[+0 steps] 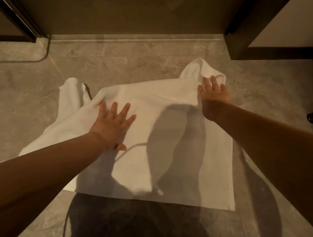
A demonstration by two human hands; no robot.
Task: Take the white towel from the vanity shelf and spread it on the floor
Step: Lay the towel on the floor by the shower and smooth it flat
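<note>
White towel (169,103) lies on the floor (130,55) just in front of the person, off the shelf and most of the way spread. The near edge and the middle are flat. The two far corners are not: the left corner (71,90) is rucked up in a fold, and the right corner (198,68) stands up in a bunched hump.

The step in hand looks like the last one, smoothing the cloth out flat.

The left hand (114,126) rests palm down on the towel left of its middle, fingers straight and fanned, gripping nothing. It seems to pin the cloth in place. The right hand (215,94) lies at the foot of the right hump with its fingers stretched out over the fold, touching it rather than clutching it. Whether the thumb is tucked under the edge I cannot tell.

Next, I judge, each raised corner needs drawing outward and away from the person, then pressing down, with one palm anchoring the flat part so that the whole towel does not slide on the smooth floor.
</note>
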